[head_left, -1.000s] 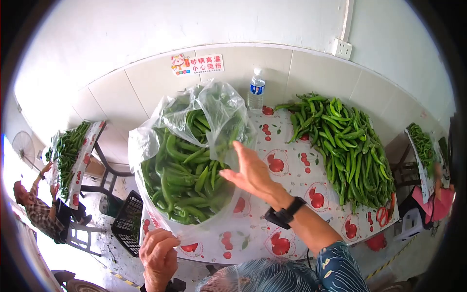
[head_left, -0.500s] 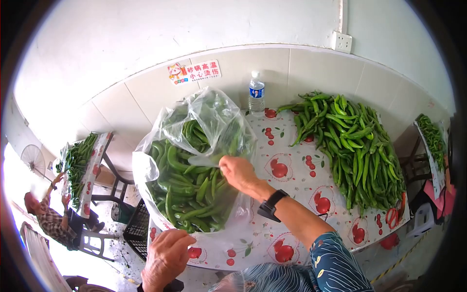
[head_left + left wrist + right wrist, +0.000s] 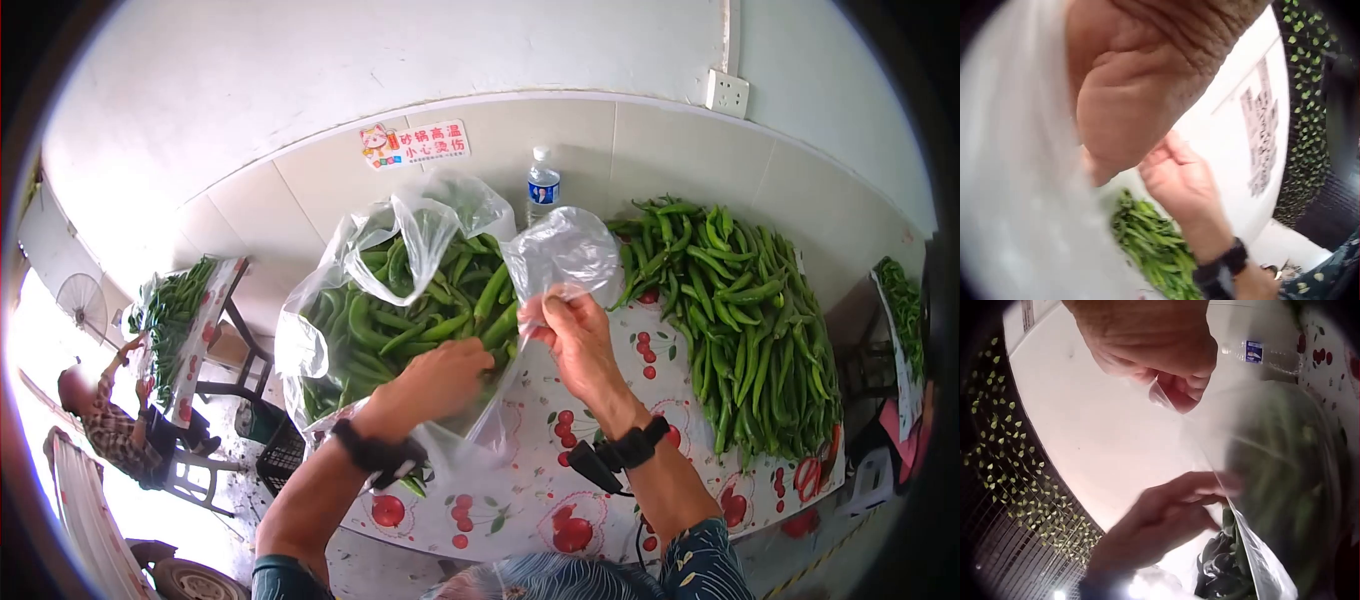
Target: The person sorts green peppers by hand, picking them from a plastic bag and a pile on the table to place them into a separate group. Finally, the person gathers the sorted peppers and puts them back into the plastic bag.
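Observation:
A clear plastic bag [image 3: 300,335] full of long green peppers [image 3: 385,335] stands on the table's left part. My right hand [image 3: 572,340] pinches a gathered piece of the bag's edge, raised at its right side; the right wrist view shows the plastic between thumb and fingers. My left hand [image 3: 430,380] reaches across the bag's front to its opening. In the right wrist view the left hand's fingers [image 3: 1194,484] stretch to the plastic edge, thumb apart from them. Their tips are blurred behind the film.
A heap of loose green peppers [image 3: 755,330] covers the table's right side. A water bottle [image 3: 542,185] stands by the wall, and red scissors [image 3: 807,480] lie near the right edge. Left of the table are a black crate [image 3: 282,458] and a seated person [image 3: 120,430] at another table.
My right hand has drawn the bag's edge to the right and up, opening its mouth wider. My left hand has moved from the front corner over to the bag's opening.

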The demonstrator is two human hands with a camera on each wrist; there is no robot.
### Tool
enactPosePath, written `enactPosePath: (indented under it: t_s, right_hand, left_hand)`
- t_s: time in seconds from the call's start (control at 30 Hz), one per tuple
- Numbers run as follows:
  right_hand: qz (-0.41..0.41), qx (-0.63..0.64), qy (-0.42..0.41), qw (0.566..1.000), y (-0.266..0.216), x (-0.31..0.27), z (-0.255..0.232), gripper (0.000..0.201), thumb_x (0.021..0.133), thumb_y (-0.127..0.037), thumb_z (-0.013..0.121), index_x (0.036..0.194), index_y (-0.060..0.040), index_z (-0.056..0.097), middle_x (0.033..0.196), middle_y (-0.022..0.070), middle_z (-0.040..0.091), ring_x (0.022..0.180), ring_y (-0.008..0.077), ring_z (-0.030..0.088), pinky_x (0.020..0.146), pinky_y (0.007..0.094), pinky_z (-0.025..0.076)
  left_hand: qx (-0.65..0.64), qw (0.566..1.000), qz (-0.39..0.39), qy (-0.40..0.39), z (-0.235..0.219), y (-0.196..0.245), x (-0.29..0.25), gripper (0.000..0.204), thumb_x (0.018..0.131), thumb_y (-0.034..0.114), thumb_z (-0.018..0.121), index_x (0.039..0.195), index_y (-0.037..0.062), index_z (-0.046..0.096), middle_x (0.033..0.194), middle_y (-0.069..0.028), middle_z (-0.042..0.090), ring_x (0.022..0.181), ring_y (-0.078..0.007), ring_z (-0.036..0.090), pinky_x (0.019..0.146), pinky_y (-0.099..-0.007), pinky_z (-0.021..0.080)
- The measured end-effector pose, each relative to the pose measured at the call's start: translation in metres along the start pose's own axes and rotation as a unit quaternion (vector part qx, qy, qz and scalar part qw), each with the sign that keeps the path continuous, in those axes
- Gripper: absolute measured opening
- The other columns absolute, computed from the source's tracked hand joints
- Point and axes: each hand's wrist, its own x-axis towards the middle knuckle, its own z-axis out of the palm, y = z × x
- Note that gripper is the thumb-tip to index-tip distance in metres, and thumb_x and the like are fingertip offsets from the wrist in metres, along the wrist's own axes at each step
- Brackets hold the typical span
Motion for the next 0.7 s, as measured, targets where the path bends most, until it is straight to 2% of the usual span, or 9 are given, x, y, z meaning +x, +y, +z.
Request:
enactPosePath:
  t_s: [0.1,0.27,0.33,0.37,0.47,0.5,0.6,0.67,0.7]
  right_hand:
    - [0.011,-0.023,0.003,1.0,-0.015,-0.008,-0.008,0.019,0.096,-0.022,0.055,0.104,-0.0045,0.057,0.095,0.0076,0.063,0.084,0.0155,0.061,0.077,0.0312,0.051]
    - [0.058,-0.092,-0.015,0.994,-0.039,-0.015,-0.024,0.023,0.097,-0.024,0.054,0.099,-0.0029,0.062,0.089,0.0068,0.065,0.075,0.015,0.062,0.068,0.0263,0.05]
    - [0.072,-0.085,-0.018,0.994,-0.038,-0.015,-0.029,0.024,0.097,-0.024,0.053,0.099,-0.0026,0.063,0.089,0.0065,0.066,0.074,0.0147,0.063,0.067,0.0252,0.05]
    - [0.078,-0.087,-0.023,0.993,-0.038,-0.014,-0.031,0.024,0.097,-0.024,0.053,0.1,-0.0025,0.063,0.089,0.0065,0.066,0.074,0.0145,0.063,0.066,0.025,0.049]
    - [0.073,-0.099,-0.03,0.992,-0.042,-0.014,-0.029,0.022,0.097,-0.021,0.053,0.103,-0.0026,0.063,0.092,0.0063,0.067,0.077,0.0145,0.064,0.068,0.0268,0.05]
    - [0.067,-0.107,-0.028,0.992,-0.042,-0.015,-0.031,0.022,0.097,-0.02,0.053,0.104,-0.0028,0.063,0.093,0.0062,0.067,0.079,0.0146,0.064,0.069,0.0278,0.051]
    - [0.073,-0.084,-0.026,0.993,-0.039,-0.016,-0.038,0.019,0.096,-0.017,0.054,0.106,-0.0035,0.063,0.095,0.0061,0.067,0.082,0.016,0.065,0.073,0.0318,0.053]
    - [0.114,-0.05,-0.008,0.992,-0.042,-0.017,-0.048,0.019,0.093,-0.014,0.055,0.105,-0.0009,0.061,0.097,0.006,0.065,0.087,0.0141,0.061,0.076,0.0297,0.051]
    - [0.127,-0.041,-0.004,0.991,-0.036,-0.017,-0.058,0.018,0.093,-0.014,0.055,0.104,-0.0014,0.061,0.096,0.0062,0.065,0.088,0.0141,0.061,0.076,0.0299,0.051]
  left_hand:
    - [-0.081,0.996,-0.012,0.024,0.024,-0.043,0.029,0.036,0.086,0.018,0.058,0.12,0.0074,0.055,0.107,-0.014,0.061,0.101,-0.0293,0.059,0.088,-0.0385,0.048]
    - [-0.317,0.94,-0.121,0.02,-0.045,-0.098,0.065,0.05,0.089,0.029,0.059,0.132,0.0045,0.048,0.114,-0.009,0.062,0.098,-0.015,0.059,0.078,-0.0284,0.05]
    - [-0.299,0.945,-0.117,0.067,-0.068,-0.11,0.078,0.049,0.091,0.031,0.058,0.131,0.004,0.049,0.114,-0.0081,0.061,0.096,-0.0109,0.058,0.073,-0.025,0.05]
    - [-0.321,0.932,-0.124,0.11,-0.07,-0.113,0.086,0.048,0.086,0.028,0.063,0.123,-0.0009,0.054,0.108,-0.0131,0.065,0.101,-0.0233,0.062,0.089,-0.0343,0.048]
    - [-0.125,0.983,-0.095,0.099,-0.064,-0.129,0.112,0.055,0.082,0.033,0.065,0.126,0.0018,0.053,0.119,-0.0157,0.061,0.112,-0.0293,0.057,0.096,-0.0392,0.044]
    - [-0.071,0.992,-0.07,0.072,-0.052,-0.146,0.122,0.067,0.077,0.039,0.068,0.133,0.0068,0.048,0.136,-0.0174,0.047,0.127,-0.0372,0.043,0.104,-0.0434,0.036]
    - [0.043,0.983,-0.173,0.03,-0.033,-0.137,0.136,0.076,0.075,0.041,0.069,0.139,0.0103,0.041,0.148,-0.0178,0.03,0.135,-0.0402,0.031,0.109,-0.0437,0.03]
    - [0.109,0.976,-0.183,0.048,-0.012,-0.148,0.143,0.082,0.074,0.043,0.069,0.142,0.0137,0.036,0.151,-0.0191,0.023,0.134,-0.0453,0.029,0.111,-0.0459,0.027]
    - [0.064,0.983,-0.157,0.065,-0.001,-0.166,0.144,0.085,0.074,0.044,0.069,0.144,0.016,0.031,0.151,-0.0189,0.023,0.137,-0.0415,0.024,0.11,-0.051,0.026]
